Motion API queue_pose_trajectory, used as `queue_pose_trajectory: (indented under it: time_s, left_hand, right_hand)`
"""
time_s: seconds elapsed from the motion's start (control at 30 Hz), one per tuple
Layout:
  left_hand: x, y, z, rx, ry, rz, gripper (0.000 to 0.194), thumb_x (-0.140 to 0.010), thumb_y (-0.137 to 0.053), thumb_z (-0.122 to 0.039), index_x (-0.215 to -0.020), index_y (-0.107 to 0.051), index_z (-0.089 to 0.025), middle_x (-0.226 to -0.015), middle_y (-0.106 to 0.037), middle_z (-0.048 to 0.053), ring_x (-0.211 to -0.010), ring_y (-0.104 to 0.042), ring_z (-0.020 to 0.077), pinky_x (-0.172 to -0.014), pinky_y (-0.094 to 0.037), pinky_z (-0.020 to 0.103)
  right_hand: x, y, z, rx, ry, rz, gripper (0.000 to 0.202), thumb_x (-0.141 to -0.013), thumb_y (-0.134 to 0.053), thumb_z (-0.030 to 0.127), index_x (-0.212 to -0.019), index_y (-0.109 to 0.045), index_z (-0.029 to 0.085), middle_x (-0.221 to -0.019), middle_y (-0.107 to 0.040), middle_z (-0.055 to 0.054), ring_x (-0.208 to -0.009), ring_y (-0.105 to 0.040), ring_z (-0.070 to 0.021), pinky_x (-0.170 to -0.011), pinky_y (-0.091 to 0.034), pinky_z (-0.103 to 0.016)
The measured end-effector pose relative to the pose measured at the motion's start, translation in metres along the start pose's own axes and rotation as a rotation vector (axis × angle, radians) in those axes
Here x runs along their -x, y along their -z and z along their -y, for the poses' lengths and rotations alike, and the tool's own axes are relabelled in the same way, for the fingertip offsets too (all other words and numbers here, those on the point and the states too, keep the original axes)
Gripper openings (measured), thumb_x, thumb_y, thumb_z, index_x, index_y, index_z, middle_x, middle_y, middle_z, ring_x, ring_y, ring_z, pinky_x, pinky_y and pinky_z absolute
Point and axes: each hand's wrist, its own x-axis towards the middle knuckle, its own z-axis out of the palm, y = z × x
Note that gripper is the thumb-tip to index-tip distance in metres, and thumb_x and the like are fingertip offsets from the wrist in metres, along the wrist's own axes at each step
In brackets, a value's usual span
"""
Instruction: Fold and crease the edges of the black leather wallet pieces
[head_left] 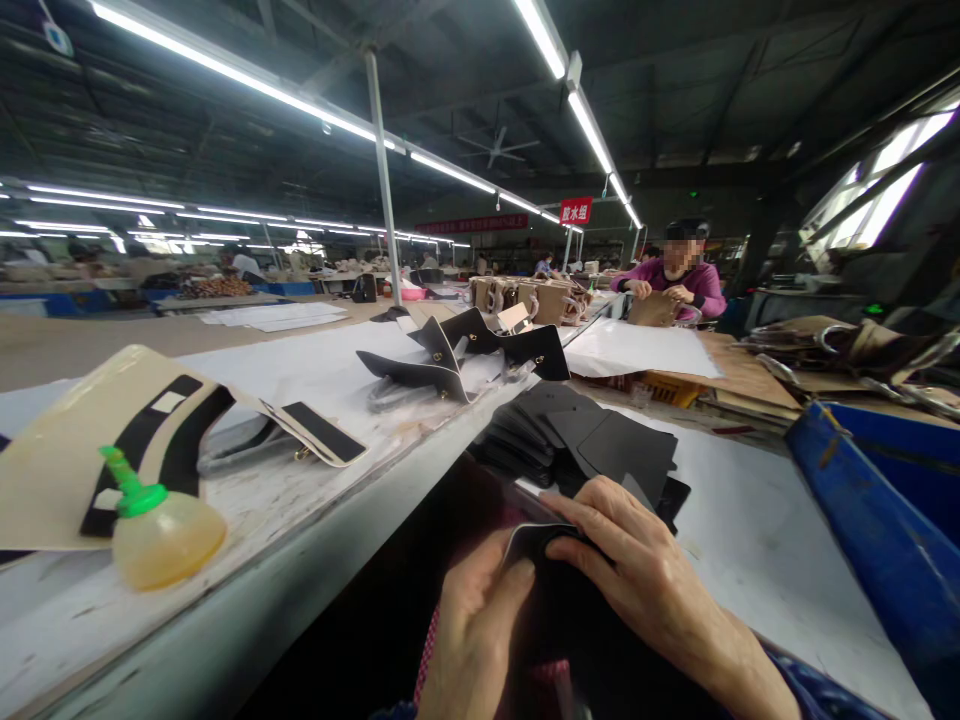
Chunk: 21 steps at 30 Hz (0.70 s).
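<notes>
Low in the head view, a black leather-like panel (534, 545) with a pale edge is pinched between my two hands. My left hand (480, 625) grips its left side, thumb on the near face. On the upper right edge, my right hand (637, 565) presses with its thumb and bent fingers. The lower part of the panel merges into dark shadow, so its full shape is hidden. Just beyond my right hand lies a pile of flat black pieces (577, 435). A small pale strip (528, 487) shows near my right fingertips; I cannot make out what it belongs to.
On the left bench (300, 510) stand a green-capped squeeze bottle (169, 545) of amber liquid, a cream-and-black bag piece (82, 430) and black flaps with metal clasps (472, 340). A blue bin (862, 520) borders the right. A co-worker (686, 275) handles a brown bag further off.
</notes>
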Motion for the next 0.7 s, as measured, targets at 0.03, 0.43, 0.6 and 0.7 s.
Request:
queue_pose_trajectory:
  time_s: [0.03,0.43,0.6,0.7]
  left_hand:
    - [0.001,0.0,-0.001,-0.009,0.007,-0.004,0.034,-0.092,-0.059,-0.035,-0.121,-0.07,-0.021,-0.117,-0.073,0.004,-0.11,-0.066,0.024,-0.1,-0.05,0.032]
    - [0.002,0.001,0.015,-0.005,0.038,-0.23,0.042,-0.082,-0.071,-0.042,-0.117,-0.072,-0.019,-0.122,-0.07,0.011,-0.119,-0.061,0.0348,-0.096,-0.052,0.041]
    - [0.003,0.001,0.014,-0.037,0.047,-0.219,0.044,-0.082,-0.071,-0.043,-0.12,-0.071,-0.018,-0.12,-0.071,0.011,-0.117,-0.062,0.0344,-0.095,-0.052,0.041]
    - [0.001,0.001,0.007,-0.051,0.043,-0.079,0.043,-0.089,-0.064,-0.044,-0.125,-0.068,-0.021,-0.123,-0.071,0.007,-0.117,-0.062,0.028,-0.102,-0.049,0.036]
  right_hand:
    - [0.0,0.0,0.0,-0.001,-0.005,-0.003,0.027,-0.102,-0.05,0.025,-0.126,-0.056,0.016,-0.088,-0.058,-0.006,-0.077,-0.056,-0.0163,-0.065,-0.053,-0.028]
    - [0.0,-0.003,-0.001,-0.049,-0.062,-0.038,0.025,-0.099,-0.055,0.02,-0.122,-0.06,0.012,-0.087,-0.055,-0.004,-0.078,-0.055,-0.0149,-0.068,-0.049,-0.026]
    - [0.001,0.0,-0.004,-0.043,-0.105,-0.042,0.026,-0.097,-0.057,0.016,-0.122,-0.061,0.01,-0.088,-0.055,-0.004,-0.079,-0.055,-0.0152,-0.07,-0.05,-0.027]
    - [-0.001,-0.001,-0.003,-0.025,-0.117,-0.048,0.025,-0.097,-0.057,0.017,-0.121,-0.062,0.009,-0.088,-0.056,-0.005,-0.079,-0.056,-0.016,-0.07,-0.051,-0.028]
